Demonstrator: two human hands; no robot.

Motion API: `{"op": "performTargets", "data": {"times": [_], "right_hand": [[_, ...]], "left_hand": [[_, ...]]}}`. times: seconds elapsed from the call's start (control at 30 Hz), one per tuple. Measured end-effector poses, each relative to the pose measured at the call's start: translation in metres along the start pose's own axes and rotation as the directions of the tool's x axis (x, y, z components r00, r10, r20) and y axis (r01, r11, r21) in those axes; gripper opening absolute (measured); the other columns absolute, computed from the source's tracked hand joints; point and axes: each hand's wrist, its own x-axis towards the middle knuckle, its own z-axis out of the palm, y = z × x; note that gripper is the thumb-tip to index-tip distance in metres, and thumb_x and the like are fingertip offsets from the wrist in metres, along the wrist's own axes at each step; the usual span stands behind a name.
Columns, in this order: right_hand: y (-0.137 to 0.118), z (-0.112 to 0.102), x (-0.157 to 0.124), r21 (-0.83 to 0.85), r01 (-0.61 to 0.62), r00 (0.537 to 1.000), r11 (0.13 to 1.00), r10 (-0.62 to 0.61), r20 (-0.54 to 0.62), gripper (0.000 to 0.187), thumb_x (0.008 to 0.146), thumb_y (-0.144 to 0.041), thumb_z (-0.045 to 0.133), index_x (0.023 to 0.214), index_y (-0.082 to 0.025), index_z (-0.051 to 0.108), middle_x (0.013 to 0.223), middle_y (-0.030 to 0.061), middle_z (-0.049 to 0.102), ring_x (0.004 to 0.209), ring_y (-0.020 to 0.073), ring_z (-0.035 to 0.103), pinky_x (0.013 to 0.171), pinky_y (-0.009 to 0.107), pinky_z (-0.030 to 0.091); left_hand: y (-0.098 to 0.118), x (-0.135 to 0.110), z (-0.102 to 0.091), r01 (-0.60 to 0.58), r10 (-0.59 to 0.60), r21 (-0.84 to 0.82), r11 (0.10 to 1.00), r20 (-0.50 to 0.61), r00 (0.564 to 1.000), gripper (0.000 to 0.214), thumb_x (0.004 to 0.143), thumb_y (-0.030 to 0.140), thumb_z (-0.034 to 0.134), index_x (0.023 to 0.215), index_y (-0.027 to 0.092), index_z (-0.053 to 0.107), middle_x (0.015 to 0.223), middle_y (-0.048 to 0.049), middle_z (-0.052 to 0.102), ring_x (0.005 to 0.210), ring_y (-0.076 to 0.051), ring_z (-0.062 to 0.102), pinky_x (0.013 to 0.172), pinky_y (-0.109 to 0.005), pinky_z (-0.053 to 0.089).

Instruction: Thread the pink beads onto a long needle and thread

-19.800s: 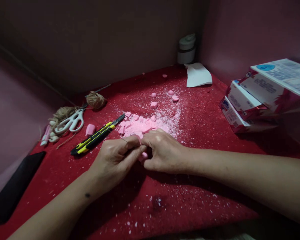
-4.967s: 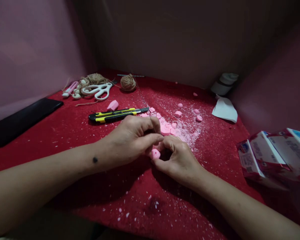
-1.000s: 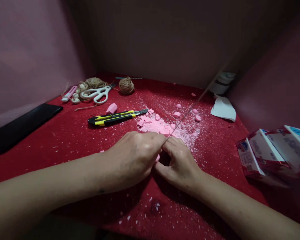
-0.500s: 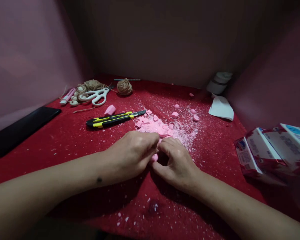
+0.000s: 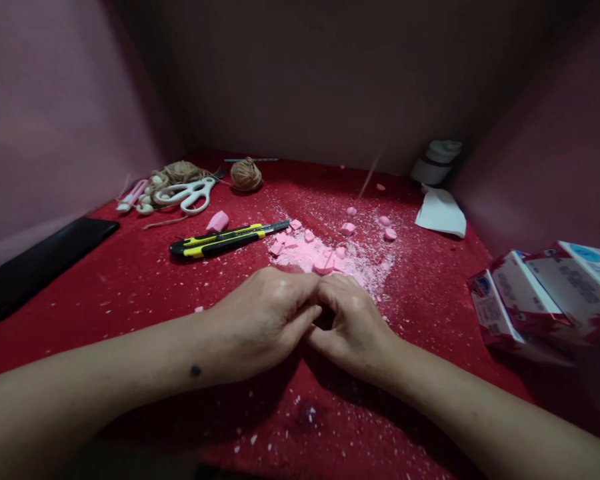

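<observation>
My left hand (image 5: pixel 270 317) is closed, its knuckles up and its fingers pressed against my right hand. My right hand (image 5: pixel 353 320) curls in from the other side, thumb and fingers bent inward, also closed. The pink chunk seen between them half a second ago is now covered by my fingers. Just beyond my knuckles lies a heap of pink crumbs (image 5: pixel 307 257) with larger broken pieces (image 5: pixel 325 261) in it. A black and yellow utility knife (image 5: pixel 225 241), its blade out, rests left of the heap.
At the back left lie white-handled scissors (image 5: pixel 193 195), a twine ball (image 5: pixel 247 175) and a pink cutter (image 5: pixel 134 195). A larger pink block (image 5: pixel 217 221) sits behind the knife. A black flat case (image 5: pixel 45 267) is far left. Cartons (image 5: pixel 535 300), white paper (image 5: pixel 441 212) and a white container (image 5: pixel 437 162) stand right.
The pink chunk between my hands has gone out of sight behind my fingers. A small pink bit now lies beside my left wrist, and a blurred streak shows above the table at the back.
</observation>
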Motion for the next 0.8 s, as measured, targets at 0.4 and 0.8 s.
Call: {"op": "performTargets", "data": {"times": [0.4, 0.8], "right_hand": [[0.001, 0.002, 0.002, 0.043, -0.037, 0.999, 0.998, 0.039, -0.038, 0.012, 0.068, -0.018, 0.057, 0.062, -0.019, 0.047, 0.064, 0.0, 0.054, 0.065, 0.0137, 0.046, 0.064, 0.029, 0.036], [0.0, 0.002, 0.004, 0.027, -0.068, 0.996, 0.997, 0.069, -0.05, 0.015, 0.069, -0.018, 0.056, 0.059, -0.019, 0.045, 0.061, 0.0001, 0.053, 0.061, 0.0123, 0.044, 0.062, 0.028, 0.035]], "left_hand": [[-0.007, -0.001, -0.006, -0.059, 0.057, 0.127, 0.99, 0.021, 0.998, 0.019, 0.081, 0.015, 0.047, 0.063, 0.013, 0.053, 0.056, -0.0007, 0.054, 0.05, -0.009, 0.047, 0.05, -0.02, 0.036], [-0.015, 0.002, -0.004, -0.104, 0.109, 0.23, 0.968, -0.009, 0.994, 0.018, 0.082, 0.019, 0.045, 0.066, 0.013, 0.053, 0.057, -0.0004, 0.055, 0.049, -0.009, 0.045, 0.05, -0.02, 0.034]]}}
